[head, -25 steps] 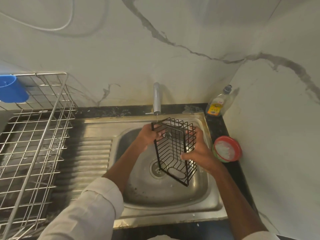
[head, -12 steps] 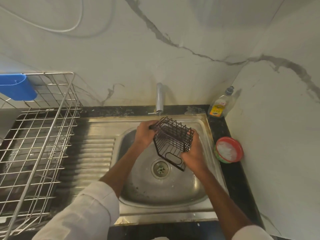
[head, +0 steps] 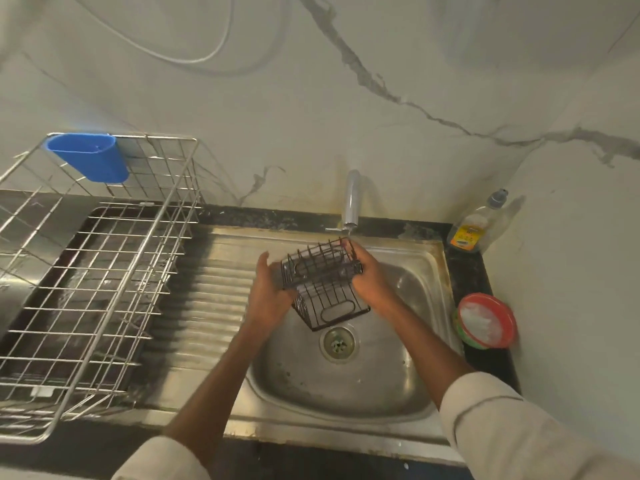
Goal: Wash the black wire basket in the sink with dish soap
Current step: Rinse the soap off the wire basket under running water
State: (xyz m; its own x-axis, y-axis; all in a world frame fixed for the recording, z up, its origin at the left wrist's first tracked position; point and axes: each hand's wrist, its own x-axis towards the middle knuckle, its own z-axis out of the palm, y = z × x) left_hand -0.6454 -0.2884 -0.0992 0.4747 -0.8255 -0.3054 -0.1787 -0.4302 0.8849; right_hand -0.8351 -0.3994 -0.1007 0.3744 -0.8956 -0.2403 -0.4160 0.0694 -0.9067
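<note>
**Inspector:** Location of the black wire basket (head: 322,280)?

**Assessor:** Held tilted over the sink (head: 429,258), just under the tap (head: 351,202).

**Inspector:** State of the 2 hands?

**Assessor:** The left hand (head: 268,292) cups the left side, fingers fairly straight. The right hand (head: 372,282) curls round the right side.

**Inspector:** Handling?

**Assessor:** Judged light and stiff; thin wet wire likely slips, worse once soaped. Grip the rim wires or corner posts, not mid-panel. The dish soap bottle (head: 476,225) stands on the desk corner.
</note>
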